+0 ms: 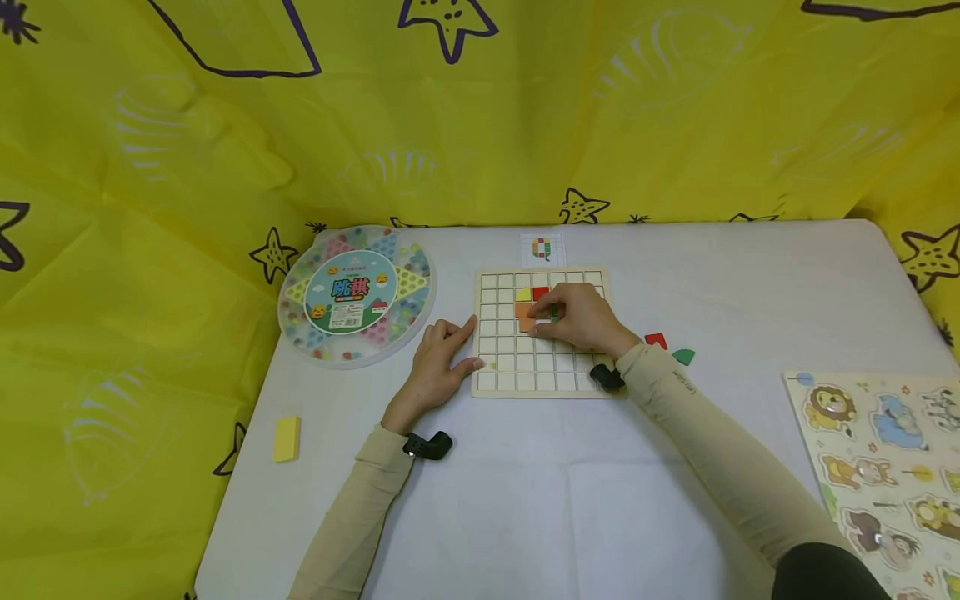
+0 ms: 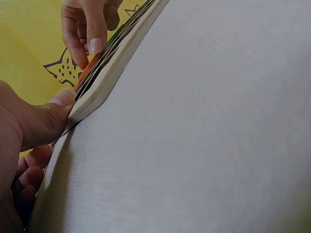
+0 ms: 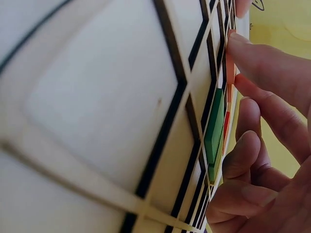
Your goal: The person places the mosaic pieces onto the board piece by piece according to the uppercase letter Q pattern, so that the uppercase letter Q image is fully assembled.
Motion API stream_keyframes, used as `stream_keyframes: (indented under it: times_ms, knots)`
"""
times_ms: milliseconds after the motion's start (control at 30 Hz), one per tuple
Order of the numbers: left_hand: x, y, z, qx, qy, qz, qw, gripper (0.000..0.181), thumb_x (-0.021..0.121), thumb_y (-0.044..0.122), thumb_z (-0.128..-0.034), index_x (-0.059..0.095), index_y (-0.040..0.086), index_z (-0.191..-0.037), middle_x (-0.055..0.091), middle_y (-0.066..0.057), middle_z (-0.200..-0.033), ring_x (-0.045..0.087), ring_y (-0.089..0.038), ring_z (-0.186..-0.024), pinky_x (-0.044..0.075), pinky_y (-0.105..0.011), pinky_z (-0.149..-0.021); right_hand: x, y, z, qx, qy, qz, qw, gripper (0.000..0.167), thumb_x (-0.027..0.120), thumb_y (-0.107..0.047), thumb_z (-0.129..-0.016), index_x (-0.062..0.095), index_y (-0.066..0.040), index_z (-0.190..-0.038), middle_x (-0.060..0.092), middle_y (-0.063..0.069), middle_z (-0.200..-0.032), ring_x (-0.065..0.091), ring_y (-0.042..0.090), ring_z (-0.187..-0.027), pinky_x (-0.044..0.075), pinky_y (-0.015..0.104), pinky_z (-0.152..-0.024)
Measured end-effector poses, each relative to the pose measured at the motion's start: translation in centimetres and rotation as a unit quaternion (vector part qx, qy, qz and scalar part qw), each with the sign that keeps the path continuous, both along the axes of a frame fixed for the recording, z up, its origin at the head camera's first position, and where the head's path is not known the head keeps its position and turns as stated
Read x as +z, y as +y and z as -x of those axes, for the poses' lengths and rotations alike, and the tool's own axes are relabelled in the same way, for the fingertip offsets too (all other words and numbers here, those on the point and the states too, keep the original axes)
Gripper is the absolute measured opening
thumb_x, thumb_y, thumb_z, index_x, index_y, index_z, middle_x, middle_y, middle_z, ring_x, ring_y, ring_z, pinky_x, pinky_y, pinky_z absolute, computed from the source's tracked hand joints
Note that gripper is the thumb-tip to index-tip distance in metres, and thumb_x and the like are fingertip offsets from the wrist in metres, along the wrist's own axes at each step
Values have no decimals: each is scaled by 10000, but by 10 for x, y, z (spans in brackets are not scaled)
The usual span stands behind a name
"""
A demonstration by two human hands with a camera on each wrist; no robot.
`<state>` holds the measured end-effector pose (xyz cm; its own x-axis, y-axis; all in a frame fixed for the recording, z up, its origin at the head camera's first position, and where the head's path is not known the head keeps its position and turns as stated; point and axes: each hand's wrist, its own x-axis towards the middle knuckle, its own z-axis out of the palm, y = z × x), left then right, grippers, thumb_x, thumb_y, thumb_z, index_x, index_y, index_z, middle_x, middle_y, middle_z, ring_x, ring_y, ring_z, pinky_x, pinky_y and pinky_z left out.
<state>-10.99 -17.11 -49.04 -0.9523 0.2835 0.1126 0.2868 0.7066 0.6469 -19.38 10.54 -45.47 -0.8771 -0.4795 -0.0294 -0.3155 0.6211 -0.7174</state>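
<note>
My right hand (image 1: 581, 321) is over a wooden grid board (image 1: 525, 364), pinching an orange tile (image 3: 231, 63) between thumb and forefinger at the board's surface. Another orange tile (image 1: 522, 310) lies just above it, with a yellow tile (image 1: 522, 294) and a red tile (image 1: 541, 293) in the row beyond. A green tile (image 3: 215, 124) sits on the grid, partly hidden by the right hand in the head view. My left hand (image 1: 438, 362) presses the board's left edge with thumb and forefinger spread apart; its other fingers are bent.
Behind the board lies a small pattern card (image 1: 542, 249). A red piece (image 1: 656, 341) and a green rounded piece (image 1: 684, 357) lie right of it. A round Chinese checkers box (image 1: 352, 292), a yellow block (image 1: 287, 439) and an animal puzzle board (image 1: 873, 475) occupy the sides.
</note>
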Motion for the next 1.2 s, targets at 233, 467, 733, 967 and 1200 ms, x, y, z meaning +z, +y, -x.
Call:
stream_keyframes:
  times_ms: [233,467,733,967,1200]
  knots:
    - [0,0,0,6,25,-11,10000,723,788,197,-944,484,29,-1578,527,-166,-1156,418,-287,-995,329,-377,-846,0,-4,-1,89,-27,12,10000,230,920,-218,-845,854,-128,-1046,799,51,-1056,627,224,-899,463,352,-795]
    - [1,0,-1,20,10,15,10000,717,784,200,-951,482,44,-1583,527,-152,-1148,408,-264,-989,320,-356,-847,2,-6,-3,150,-27,24,9999,222,912,-198,-850,852,-118,-1049,802,57,-1081,662,231,-946,473,353,-816]
    - [1,0,0,13,-28,4,10000,721,784,194,-950,477,37,-1584,521,-161,-1150,409,-277,-995,328,-377,-860,5,7,-2,85,-52,105,9999,236,921,-210,-839,854,-130,-1051,792,46,-1022,582,205,-831,445,338,-743]
    - [1,1,0,3,-39,53,10000,720,780,199,-954,474,33,-1585,521,-163,-1153,412,-282,-995,337,-389,-862,10,39,-3,-196,-145,-44,9997,241,896,-219,-870,845,-105,-1076,785,87,-1055,545,219,-848,424,343,-752]
    - [2,0,-1,-14,-13,25,10000,720,784,194,-948,480,26,-1579,530,-171,-1161,422,-293,-996,344,-395,-859,14,73,-9,-432,-113,-282,9986,245,878,-233,-887,840,-87,-1080,749,100,-997,540,224,-828,422,329,-724]
